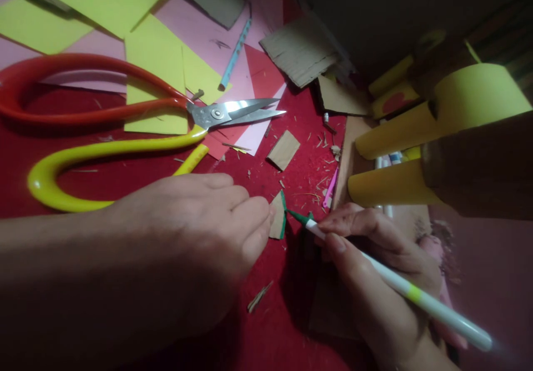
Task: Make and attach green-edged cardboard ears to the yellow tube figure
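Observation:
My left hand (195, 232) pins a small cardboard piece (276, 218) to the red surface (125, 176), fingertips on its left side. The piece has a green-coloured right edge. My right hand (375, 265) grips a white marker (416, 293) with a green tip, and the tip touches that green edge. The marker's barrel runs down to the right past my wrist.
Large scissors (216, 114) with one red and one yellow handle lie just above my left hand, blades pointing right. Yellow and pink paper sheets (154, 49), cardboard scraps (283, 150) and a blue pencil (235, 54) lie behind. Yellow tubes (395, 185) on a cardboard structure stand at the right.

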Tool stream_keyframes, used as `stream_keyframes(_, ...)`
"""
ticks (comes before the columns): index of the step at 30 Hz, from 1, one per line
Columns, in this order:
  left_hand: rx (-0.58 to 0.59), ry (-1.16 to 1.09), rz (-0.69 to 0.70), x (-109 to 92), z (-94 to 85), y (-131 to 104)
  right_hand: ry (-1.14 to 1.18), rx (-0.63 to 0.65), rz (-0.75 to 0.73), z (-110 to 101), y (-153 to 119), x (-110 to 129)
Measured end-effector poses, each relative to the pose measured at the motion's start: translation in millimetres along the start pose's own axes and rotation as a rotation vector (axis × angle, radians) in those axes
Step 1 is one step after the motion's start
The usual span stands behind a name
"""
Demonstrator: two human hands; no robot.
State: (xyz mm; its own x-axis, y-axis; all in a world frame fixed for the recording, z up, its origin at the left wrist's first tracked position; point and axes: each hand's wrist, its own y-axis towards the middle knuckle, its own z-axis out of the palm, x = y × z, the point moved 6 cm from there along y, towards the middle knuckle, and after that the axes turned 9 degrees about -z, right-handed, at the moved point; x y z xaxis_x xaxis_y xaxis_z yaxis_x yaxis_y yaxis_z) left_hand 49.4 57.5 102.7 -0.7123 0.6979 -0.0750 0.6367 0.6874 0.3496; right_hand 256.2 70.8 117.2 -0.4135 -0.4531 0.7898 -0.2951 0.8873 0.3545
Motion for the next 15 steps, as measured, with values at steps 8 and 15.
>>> stream_keyframes(8,-0.049,0.016,-0.027,0.5,5.9,-0.6,-0.037,0.055,0.031,-17.3,1.0,-13.8)
stream_keyframes(15,0.018,0.014,-0.016,-1.5,1.2,1.0,-0.036,0.020,0.041,-22.7,-3.9,-17.9)
